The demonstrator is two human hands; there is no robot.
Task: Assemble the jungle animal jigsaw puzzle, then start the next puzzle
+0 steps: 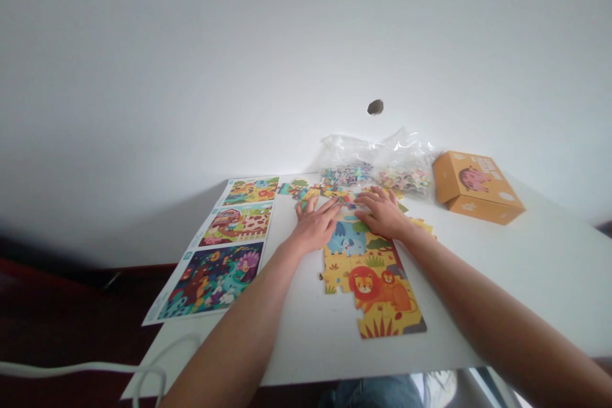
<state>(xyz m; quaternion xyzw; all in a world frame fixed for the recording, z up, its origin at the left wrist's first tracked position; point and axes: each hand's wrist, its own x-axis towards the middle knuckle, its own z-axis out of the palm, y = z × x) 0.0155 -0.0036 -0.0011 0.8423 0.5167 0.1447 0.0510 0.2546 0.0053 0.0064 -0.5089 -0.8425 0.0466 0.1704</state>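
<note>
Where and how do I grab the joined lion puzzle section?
Probably take the lion puzzle section by its straight right edge and jagged left edge, coming low from both sides: it lies flat on the white table and could come apart if lifted by one corner.

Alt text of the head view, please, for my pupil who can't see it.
A person's left hand and right hand are at the far end of a partly joined lion-and-elephant puzzle on a white table. Loose pieces and clear bags of pieces lie beyond; a picture sheet lies at left, an orange box at right.
</note>
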